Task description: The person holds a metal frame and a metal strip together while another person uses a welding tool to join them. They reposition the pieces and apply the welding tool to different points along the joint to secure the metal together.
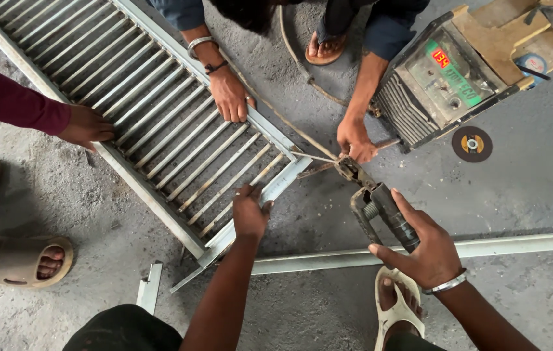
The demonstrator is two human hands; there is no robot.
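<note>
The left hand (250, 213) presses flat, fingers spread and grasping nothing, on the end rail of the grey slatted metal grille frame (159, 117) lying on the concrete floor (530, 169). The right hand (427, 250) is wrapped tight around the black-handled welding electrode holder (380, 209), whose tip meets the frame's corner. Two other people's hands steady the frame beside a battered welding machine (445, 78).

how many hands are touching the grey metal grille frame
3: the wearer's left hand on the grey metal grille frame's near end, one co-worker's hand on the far rail, a maroon-sleeved hand at left.
</note>
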